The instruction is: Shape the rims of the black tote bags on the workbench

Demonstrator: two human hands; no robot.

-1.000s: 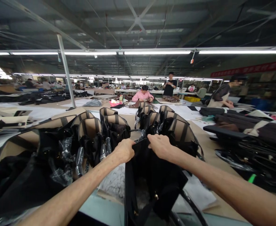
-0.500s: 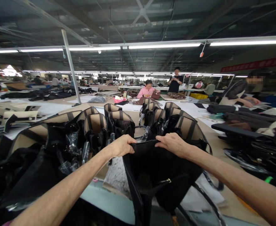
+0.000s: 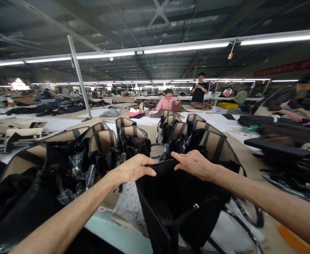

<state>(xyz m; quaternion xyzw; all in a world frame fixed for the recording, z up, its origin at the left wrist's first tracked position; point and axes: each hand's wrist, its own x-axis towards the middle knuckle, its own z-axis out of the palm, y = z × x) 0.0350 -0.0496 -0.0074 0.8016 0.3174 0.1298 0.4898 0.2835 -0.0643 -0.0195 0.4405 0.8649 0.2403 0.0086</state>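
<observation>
I have both grips closed on the top rim of the black bag: left hand at its 9 o'clock end, right hand at 3. The rim's long axis runs straight across me, the body drops toward 6, and tan-lined bags stand at 12.

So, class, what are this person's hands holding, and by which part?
One black fabric bag, by its top edge: left hand at the left end, right hand at the right end.

black bag lowered, left hand fingers now flatter
</observation>
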